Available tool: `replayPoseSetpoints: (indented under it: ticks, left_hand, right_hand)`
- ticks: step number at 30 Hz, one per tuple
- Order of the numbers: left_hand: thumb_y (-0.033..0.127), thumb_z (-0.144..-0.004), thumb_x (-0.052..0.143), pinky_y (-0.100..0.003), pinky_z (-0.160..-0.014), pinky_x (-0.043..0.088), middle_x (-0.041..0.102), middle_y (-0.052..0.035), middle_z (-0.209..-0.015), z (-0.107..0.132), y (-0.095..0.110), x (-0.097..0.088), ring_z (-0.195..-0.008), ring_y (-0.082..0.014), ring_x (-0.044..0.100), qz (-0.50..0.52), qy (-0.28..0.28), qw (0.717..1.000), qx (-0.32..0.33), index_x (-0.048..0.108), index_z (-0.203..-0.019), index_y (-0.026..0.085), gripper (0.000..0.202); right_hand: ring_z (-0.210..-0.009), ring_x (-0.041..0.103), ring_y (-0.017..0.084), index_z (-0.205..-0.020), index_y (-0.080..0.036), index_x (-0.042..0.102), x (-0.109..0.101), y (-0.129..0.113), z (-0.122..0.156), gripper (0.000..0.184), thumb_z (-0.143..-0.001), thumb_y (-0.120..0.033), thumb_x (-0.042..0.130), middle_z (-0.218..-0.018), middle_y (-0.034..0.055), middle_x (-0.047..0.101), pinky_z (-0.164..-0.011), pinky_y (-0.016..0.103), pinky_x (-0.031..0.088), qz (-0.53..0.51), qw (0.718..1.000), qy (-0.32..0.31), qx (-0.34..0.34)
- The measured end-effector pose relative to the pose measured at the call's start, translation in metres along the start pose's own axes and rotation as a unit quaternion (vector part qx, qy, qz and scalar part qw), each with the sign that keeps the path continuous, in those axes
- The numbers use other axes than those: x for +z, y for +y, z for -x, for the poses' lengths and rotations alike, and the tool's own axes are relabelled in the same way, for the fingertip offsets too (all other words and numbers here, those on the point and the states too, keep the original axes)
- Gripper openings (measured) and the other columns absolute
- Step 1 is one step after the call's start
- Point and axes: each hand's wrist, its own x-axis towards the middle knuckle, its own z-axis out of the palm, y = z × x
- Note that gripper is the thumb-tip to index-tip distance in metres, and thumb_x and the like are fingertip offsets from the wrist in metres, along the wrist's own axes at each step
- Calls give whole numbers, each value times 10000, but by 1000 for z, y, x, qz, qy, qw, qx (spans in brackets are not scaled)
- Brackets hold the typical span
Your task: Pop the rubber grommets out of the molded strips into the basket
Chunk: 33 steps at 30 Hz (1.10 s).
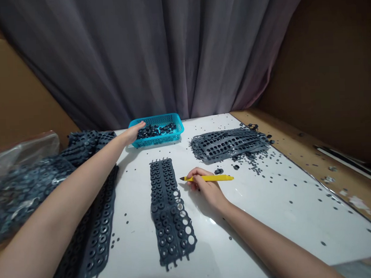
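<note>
My right hand [205, 187] rests on the white table [267, 209] with its fingers closed round a yellow pen-like tool [209, 178], tip pointing left. Just left of it lies a dark grey rubber sheet [169, 208] of ring-shaped parts, several of them punched out along its right side. My left hand [133, 132] reaches far out to the left rim of a blue plastic basket [157, 130] holding loose dark rings; its fingers curl over the rim, and whether they hold anything is hidden.
A stack of emptied grey sheets [230, 143] lies at the back right, with loose rings and small punched bits scattered round it. More ring sheets [88, 223] are piled at the left under my arm, beside a clear plastic bag [21, 153]. A grey curtain hangs behind.
</note>
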Motion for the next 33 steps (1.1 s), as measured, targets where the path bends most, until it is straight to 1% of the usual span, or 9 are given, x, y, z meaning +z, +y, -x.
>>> replayPoseSetpoints:
  ticks: [5, 8, 10, 12, 15, 18, 24, 28, 33]
  left_hand:
    - [465, -856, 446, -421, -975, 390, 630, -127, -1083, 44, 19, -8, -1067, -258, 549, -53, -30, 997, 56, 600, -1067, 139, 417]
    - [416, -839, 515, -360, -888, 409, 628, -45, -867, 130, 36, 9, -886, -197, 549, -102, -90, 975, 174, 617, -852, 168, 268]
    - [407, -735, 661, -311, -771, 438, 620, -14, -798, 205, 34, 29, -772, -170, 542, -119, -195, 945, 233, 618, -767, 189, 224]
    - [484, -709, 690, -329, -754, 437, 637, -35, -875, 271, 22, 50, -805, -196, 531, -203, -294, 854, 379, 623, -918, 204, 356]
    - [262, -841, 595, -305, -736, 437, 640, -65, -918, 325, -2, 74, -826, -193, 536, -300, -228, 822, 427, 576, -1050, 167, 231]
    - [90, -889, 454, -281, -701, 433, 632, -60, -873, 326, -10, 78, -783, -177, 529, -297, -207, 818, 448, 569, -975, 152, 157]
    - [193, -876, 523, -260, -812, 458, 626, -34, -968, 302, 23, 47, -885, -150, 561, -141, -367, 863, 318, 589, -975, 206, 121]
    - [252, -860, 545, -322, -931, 434, 533, -83, -1198, 279, 26, 35, -1076, -189, 525, -133, -279, 903, 298, 602, -1041, 216, 193]
    - [242, -850, 525, -362, -839, 462, 594, -60, -991, 224, 9, 48, -955, -208, 548, -215, -198, 920, 260, 601, -945, 191, 132]
  right_hand:
    - [-520, 479, 105, -727, -173, 597, -2, 5, -5, 145, -758, -225, 465, -644, 14, 614, -514, 245, 356, -24, 1000, 16, 4]
    - [-522, 495, 104, -799, -179, 601, -4, 7, -6, 142, -775, -231, 472, -658, 9, 626, -524, 246, 374, -49, 998, 35, 5]
    - [-530, 513, 109, -911, -188, 605, -4, 8, -7, 183, -783, -241, 486, -665, 4, 634, -536, 251, 390, -63, 997, 41, 5]
    - [-544, 528, 114, -980, -192, 605, -3, 10, -7, 231, -786, -252, 497, -667, 5, 639, -550, 256, 401, -68, 997, 36, 6]
    - [-541, 526, 115, -939, -184, 631, -1, 13, -7, 218, -773, -267, 516, -656, 13, 643, -552, 259, 408, -59, 998, 24, 12]
    - [-548, 547, 119, -946, -191, 638, 0, 12, -7, 226, -756, -285, 559, -666, 15, 660, -579, 270, 444, -80, 996, 32, 20]
    - [-690, 647, 162, -876, -166, 678, 3, 4, -5, 243, -682, -310, 690, -842, 76, 718, -684, 303, 505, -124, 990, -23, 63]
    - [-469, 506, 103, -633, -170, 606, 7, 5, -3, 28, -630, -192, 622, -518, -16, 600, -493, 226, 392, -21, 999, -1, 35]
    - [-468, 467, 108, -576, -177, 558, 9, 8, -1, 68, -641, -181, 538, -484, -28, 542, -464, 218, 338, 106, 994, -11, -11]
